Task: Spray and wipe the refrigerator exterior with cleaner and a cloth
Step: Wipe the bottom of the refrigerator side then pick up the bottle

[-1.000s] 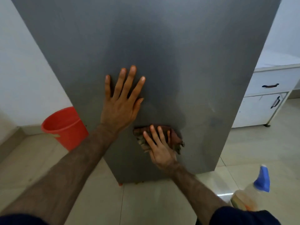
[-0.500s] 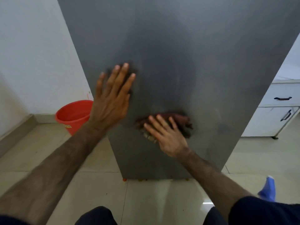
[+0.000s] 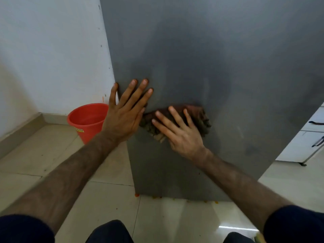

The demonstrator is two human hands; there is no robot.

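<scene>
Refrigerator (image 3: 219,58), grey side panel: standing on the tiled floor (image 3: 35,163), red bucket (image 3: 87,120) just beyond its left edge. Since a second ago the wiping has travelled leftward across the lower panel. Left hand (image 3: 124,118), fingers spread flat and grasping nothing, now braces at that left edge. Right hand (image 3: 182,134) presses the brown cloth (image 3: 198,118) flat under splayed fingers, beside it. Judgement: this band is nearly covered; the lowest strip remains.

Only the red bucket (image 3: 87,120) bears a label (image 3: 80,130), a small yellow sticker near its rim, too blurred to read.
</scene>
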